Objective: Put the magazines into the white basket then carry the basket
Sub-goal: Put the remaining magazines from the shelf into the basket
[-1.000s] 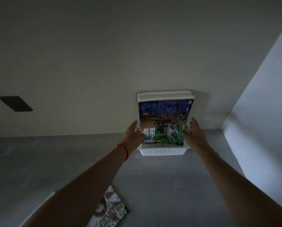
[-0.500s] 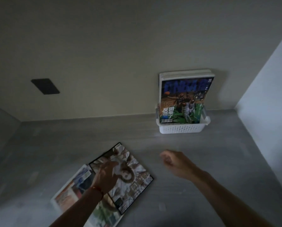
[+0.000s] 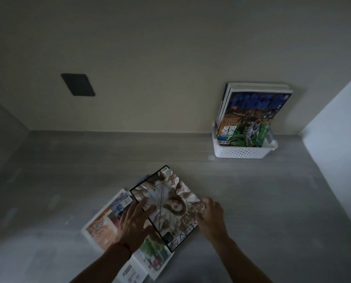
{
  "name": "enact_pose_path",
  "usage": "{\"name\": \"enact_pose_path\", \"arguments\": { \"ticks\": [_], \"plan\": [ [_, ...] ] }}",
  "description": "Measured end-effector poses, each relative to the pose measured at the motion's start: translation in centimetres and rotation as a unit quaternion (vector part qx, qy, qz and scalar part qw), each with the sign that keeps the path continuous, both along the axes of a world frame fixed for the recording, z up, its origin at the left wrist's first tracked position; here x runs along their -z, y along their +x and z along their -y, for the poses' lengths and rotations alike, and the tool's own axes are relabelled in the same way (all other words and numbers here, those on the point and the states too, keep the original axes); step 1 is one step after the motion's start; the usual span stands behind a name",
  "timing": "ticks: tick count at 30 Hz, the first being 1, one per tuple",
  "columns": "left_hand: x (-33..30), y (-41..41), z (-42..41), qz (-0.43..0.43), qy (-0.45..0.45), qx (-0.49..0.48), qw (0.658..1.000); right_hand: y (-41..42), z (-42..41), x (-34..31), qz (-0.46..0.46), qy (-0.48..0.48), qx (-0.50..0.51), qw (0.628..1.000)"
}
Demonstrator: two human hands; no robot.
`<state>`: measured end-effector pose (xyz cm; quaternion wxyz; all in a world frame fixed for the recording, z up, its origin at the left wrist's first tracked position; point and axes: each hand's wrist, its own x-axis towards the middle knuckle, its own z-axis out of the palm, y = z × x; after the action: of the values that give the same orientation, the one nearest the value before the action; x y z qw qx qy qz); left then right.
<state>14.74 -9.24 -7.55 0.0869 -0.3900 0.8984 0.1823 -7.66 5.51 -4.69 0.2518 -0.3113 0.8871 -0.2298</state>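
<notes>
A white perforated basket (image 3: 244, 153) stands at the back right against the wall, with several magazines (image 3: 252, 119) upright in it; a basketball cover faces me. Two more magazines lie flat on the grey surface near me. The top one (image 3: 166, 199) has a black border and a portrait cover, and it overlaps an orange and white one (image 3: 101, 223). My left hand (image 3: 133, 221) rests flat with fingers spread on the top magazine's left edge. My right hand (image 3: 211, 217) has its fingers curled at the right edge; the blur hides whether it grips.
A beige wall rises behind the grey surface (image 3: 68, 170) and carries a dark rectangular plate (image 3: 77, 84). A white side panel (image 3: 337, 129) bounds the right, just beyond the basket. Another wall closes the far left.
Both hands left the basket and came back to the flat magazines. The left hand settled on the top one, and the right hand moved from mid-air to its right edge.
</notes>
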Motion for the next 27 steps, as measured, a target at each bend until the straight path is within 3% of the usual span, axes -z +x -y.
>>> {"name": "enact_pose_path", "arguments": {
  "ticks": [3, 6, 9, 13, 15, 18, 19, 22, 27],
  "plan": [
    [0.3, 0.5, -0.1, 0.001, -0.032, 0.031, 0.999, -1.0, 0.0, -0.9, 0.081, -0.086, 0.073, 0.990],
    [0.0, 0.6, -0.2, -0.007, -0.020, 0.041, 0.999, -1.2, -0.1, -1.5, 0.127, -0.118, 0.050, 0.984],
    [-1.8, -0.3, 0.6, -0.003, 0.009, 0.043, 0.999, -1.1, -0.6, -1.8, 0.107, -0.150, 0.008, 0.983],
    [-6.0, -4.0, 2.0, -0.201, -0.081, 0.041, 0.975, -2.6, -1.0, -3.9, 0.042, -0.213, -0.027, 0.976],
    [-8.7, -7.0, 2.3, -0.245, -0.149, 0.097, 0.953, -4.1, -0.9, -5.9, 0.025, -0.233, -0.062, 0.970],
    [-11.9, -11.5, 2.7, -0.226, -0.181, 0.191, 0.938, -6.8, -0.4, -9.4, 0.026, -0.268, -0.124, 0.955],
    [-12.7, -12.8, 2.7, -0.227, -0.148, 0.200, 0.942, -7.7, -0.2, -10.5, 0.030, -0.286, -0.131, 0.949],
    [-14.3, -15.3, 2.3, -0.279, 0.073, 0.143, 0.947, -10.2, -0.6, -12.8, 0.082, -0.334, -0.067, 0.937],
    [-15.9, -18.3, 1.4, -0.398, 0.161, 0.049, 0.902, -16.1, -5.0, -12.1, 0.095, -0.354, 0.106, 0.924]
  ]
}}
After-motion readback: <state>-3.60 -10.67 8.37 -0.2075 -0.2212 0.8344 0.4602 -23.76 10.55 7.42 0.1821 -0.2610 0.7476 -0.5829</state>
